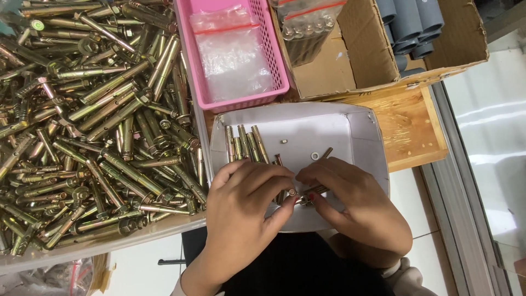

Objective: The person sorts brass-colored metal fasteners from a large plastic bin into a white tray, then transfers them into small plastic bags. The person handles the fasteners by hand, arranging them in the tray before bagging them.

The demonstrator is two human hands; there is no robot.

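My left hand [244, 211] and my right hand [356, 205] meet over the near part of a white cardboard tray [359, 129]. Together their fingertips pinch a brass-coloured anchor bolt [298, 193], mostly hidden by the fingers. Three more anchor bolts [245, 143] lie side by side in the tray's left half. A loose washer [315, 156] and a small nut [284, 142] lie on the tray floor beyond my hands.
A large heap of anchor bolts [93, 126] fills a tray on the left. A pink basket [189, 52] with clear zip bags stands behind, beside a cardboard box [361, 49] holding bagged bolts and grey tubes [408, 22]. A wooden board [413, 129] lies at right.
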